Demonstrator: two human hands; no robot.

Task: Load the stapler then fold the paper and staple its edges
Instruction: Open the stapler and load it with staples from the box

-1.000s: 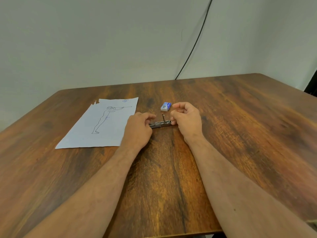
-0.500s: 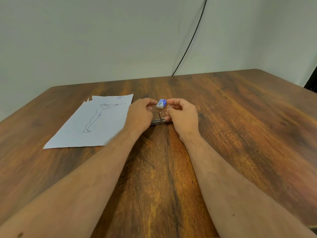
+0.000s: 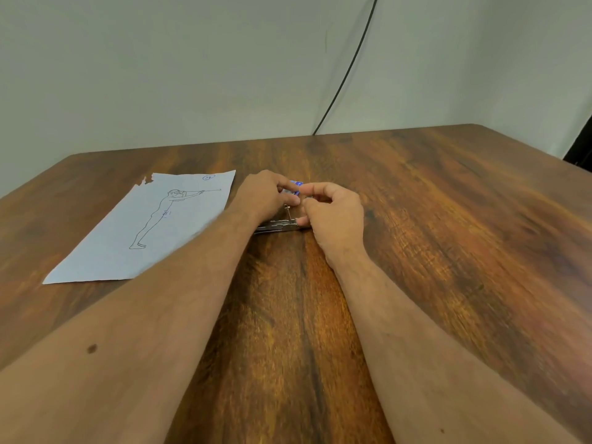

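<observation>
A small metal stapler [image 3: 278, 225] lies opened on the wooden table [image 3: 448, 238], its pusher rod sticking up between my hands. A small blue-and-white staple box [image 3: 296, 187] is pinched between the fingertips of my left hand [image 3: 266, 195] and my right hand [image 3: 334, 213], just above and behind the stapler. The box is mostly hidden by my fingers. A white sheet of paper [image 3: 153, 225] with a line drawing of a standing figure lies flat to the left, its far left corner torn.
A black cable [image 3: 347, 68] runs down the pale wall to the table's back edge. A dark object [image 3: 581, 149] shows at the far right edge of view.
Both hands left the stapler and went up to the staple box, which now sits between my fingertips. The camera tilted and moved closer.
</observation>
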